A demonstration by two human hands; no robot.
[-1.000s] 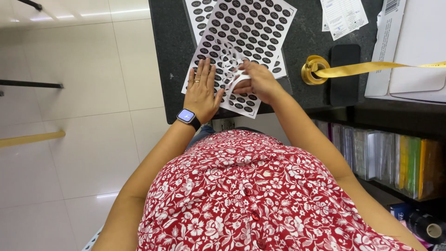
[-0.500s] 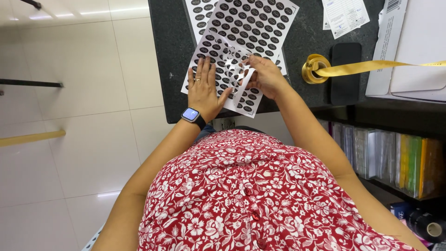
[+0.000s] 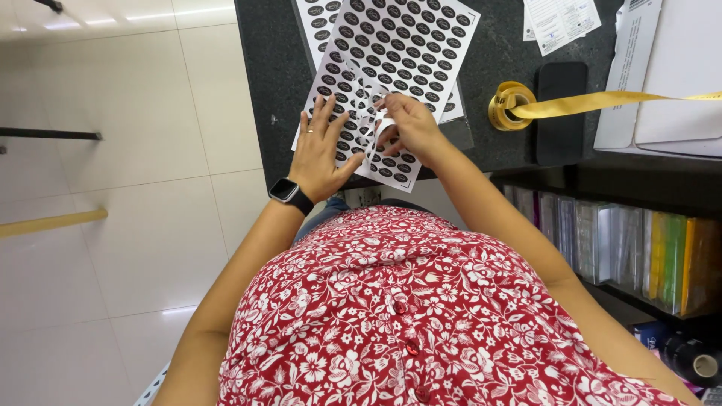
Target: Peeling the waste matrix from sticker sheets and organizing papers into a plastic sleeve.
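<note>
Nearest the camera, a red floral dress (image 3: 421,316) fills the lower view, and a black smartwatch (image 3: 289,194) sits on the left wrist. Just beyond it the left hand (image 3: 322,150) lies flat on the near sticker sheet (image 3: 391,68), fingers (image 3: 320,120) spread apart and pressing the paper to the dark counter (image 3: 496,53). Beside those fingers, to their right, the right hand (image 3: 410,128) is over the same sheet, its fingertips (image 3: 385,105) drawn together, pinched on a curl of peeled white backing; whether a sticker is caught in the pinch, I cannot tell. The sheet, white with rows of dark oval stickers, lies tilted, its near corner overhanging the counter edge just under both palms and the rest stretching away past the fingertips. A second sticker sheet (image 3: 316,15) peeks out from beneath it, beyond the left fingers. Further right of the right hand, well apart, a gold ribbon spool (image 3: 508,101) trails its ribbon (image 3: 617,99) across a black phone (image 3: 560,113). Beyond that lie white papers (image 3: 560,21) and envelopes (image 3: 677,75). Below the counter, right side, a shelf (image 3: 639,256) holds coloured cases.
</note>
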